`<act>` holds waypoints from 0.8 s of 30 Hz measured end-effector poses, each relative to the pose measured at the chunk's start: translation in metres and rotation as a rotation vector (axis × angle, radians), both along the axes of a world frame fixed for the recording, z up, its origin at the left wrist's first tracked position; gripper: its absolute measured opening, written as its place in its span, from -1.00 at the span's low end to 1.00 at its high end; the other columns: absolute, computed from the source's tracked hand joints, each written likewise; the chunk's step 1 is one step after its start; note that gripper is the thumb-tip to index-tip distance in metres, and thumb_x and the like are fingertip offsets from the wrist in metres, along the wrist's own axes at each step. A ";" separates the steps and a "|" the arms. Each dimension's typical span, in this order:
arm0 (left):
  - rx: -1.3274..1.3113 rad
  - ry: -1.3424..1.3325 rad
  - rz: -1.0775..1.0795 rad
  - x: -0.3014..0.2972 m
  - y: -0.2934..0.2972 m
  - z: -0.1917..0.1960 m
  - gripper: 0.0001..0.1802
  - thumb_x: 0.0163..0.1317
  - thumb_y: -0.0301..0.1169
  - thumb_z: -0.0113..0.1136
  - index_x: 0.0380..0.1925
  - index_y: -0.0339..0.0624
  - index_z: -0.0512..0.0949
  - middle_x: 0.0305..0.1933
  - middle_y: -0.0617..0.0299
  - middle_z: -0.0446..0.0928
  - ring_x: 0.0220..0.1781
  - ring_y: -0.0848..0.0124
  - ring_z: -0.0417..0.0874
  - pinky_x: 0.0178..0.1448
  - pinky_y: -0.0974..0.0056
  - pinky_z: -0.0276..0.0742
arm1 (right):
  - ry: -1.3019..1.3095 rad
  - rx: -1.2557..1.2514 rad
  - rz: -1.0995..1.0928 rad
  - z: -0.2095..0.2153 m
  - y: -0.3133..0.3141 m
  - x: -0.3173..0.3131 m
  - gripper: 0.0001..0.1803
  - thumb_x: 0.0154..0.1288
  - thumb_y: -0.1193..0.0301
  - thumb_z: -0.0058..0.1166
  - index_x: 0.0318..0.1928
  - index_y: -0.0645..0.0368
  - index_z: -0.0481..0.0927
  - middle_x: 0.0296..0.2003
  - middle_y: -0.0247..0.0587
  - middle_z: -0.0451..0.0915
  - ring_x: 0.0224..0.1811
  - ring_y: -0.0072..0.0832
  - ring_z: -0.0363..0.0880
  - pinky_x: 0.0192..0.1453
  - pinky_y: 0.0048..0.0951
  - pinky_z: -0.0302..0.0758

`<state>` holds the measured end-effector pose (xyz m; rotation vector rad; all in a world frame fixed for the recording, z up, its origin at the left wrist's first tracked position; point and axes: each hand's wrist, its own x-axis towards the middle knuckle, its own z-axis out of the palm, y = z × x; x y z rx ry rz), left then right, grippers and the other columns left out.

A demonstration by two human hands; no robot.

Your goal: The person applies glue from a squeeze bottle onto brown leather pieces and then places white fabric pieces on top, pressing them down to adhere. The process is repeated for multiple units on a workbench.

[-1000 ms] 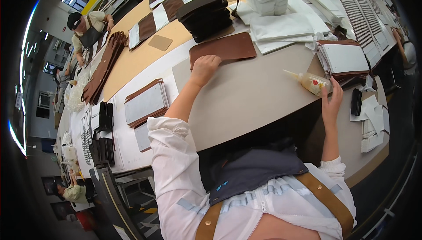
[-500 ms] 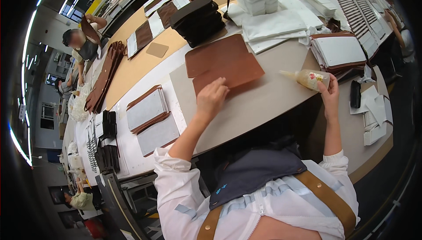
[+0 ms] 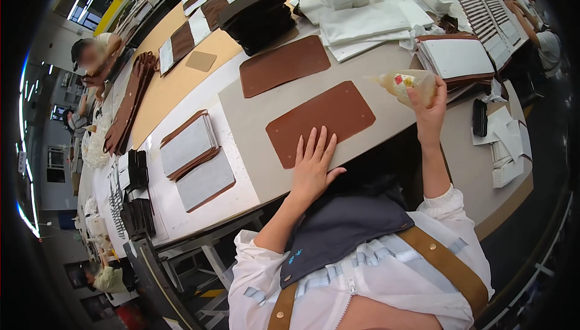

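My left hand (image 3: 315, 164) rests flat, fingers spread, on the near edge of a brown leather panel (image 3: 326, 118) lying on the grey board (image 3: 251, 142). Beyond it, apart, lies a second brown leather panel (image 3: 285, 66). My right hand (image 3: 430, 106) grips a translucent squeeze bottle (image 3: 402, 85) with a narrow nozzle and a yellowish content. The bottle is held tilted above the table, its nozzle pointing left, just right of the nearer panel's far corner.
Left of the board sit stacked grey-and-brown panels (image 3: 190, 142). A black stack (image 3: 257, 19) and white sheets (image 3: 365, 28) stand farther back. To the right are a brown-and-white stack (image 3: 456, 58) and a black case (image 3: 480, 117). Other people work at the far left and right.
The two leather panels, overlapping before, now lie separate, the nearer one flat and closer to me. My left hand has come down onto it with fingers spread. The bottle is raised slightly and tilted differently.
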<state>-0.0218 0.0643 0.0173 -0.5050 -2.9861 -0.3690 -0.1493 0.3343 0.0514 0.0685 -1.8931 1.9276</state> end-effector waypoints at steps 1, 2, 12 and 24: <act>-0.023 -0.031 -0.010 0.001 -0.001 -0.002 -0.12 0.33 0.17 0.09 0.53 -0.04 0.18 0.64 0.03 0.02 0.68 0.03 -0.06 0.66 -0.15 -0.17 | -0.012 0.015 0.020 -0.005 -0.003 -0.002 -0.35 0.24 0.30 0.47 0.19 0.23 0.36 0.03 -0.27 0.46 0.08 -0.55 0.48 0.19 -0.50 0.49; -0.045 -0.061 -0.019 0.002 -0.002 -0.003 -0.07 0.33 0.23 0.04 0.56 -0.02 0.12 0.67 0.04 -0.05 0.70 0.03 -0.13 0.67 -0.17 -0.27 | -0.024 0.031 0.041 -0.008 -0.006 -0.003 -0.35 0.24 0.29 0.47 0.18 0.23 0.36 0.02 -0.27 0.47 0.07 -0.55 0.48 0.19 -0.50 0.49; 0.084 -0.043 -0.034 0.002 -0.004 0.002 -0.26 0.38 0.08 0.10 0.47 0.03 0.30 0.61 0.03 0.10 0.67 0.07 -0.01 0.66 -0.15 -0.20 | -0.008 0.151 -0.047 -0.023 -0.025 -0.006 -0.47 0.34 0.31 0.38 0.15 0.25 0.40 -0.01 -0.29 0.49 0.05 -0.58 0.46 0.20 -0.52 0.44; 0.990 0.187 0.528 0.028 -0.074 0.001 -0.76 0.52 -0.41 0.06 -0.17 -0.27 0.69 -0.41 0.25 0.60 -0.34 0.51 0.59 -0.22 0.37 0.48 | 0.037 0.185 -0.063 -0.024 -0.027 -0.006 -0.45 0.31 0.32 0.40 0.15 0.23 0.38 -0.03 -0.26 0.48 0.02 -0.54 0.47 0.17 -0.49 0.46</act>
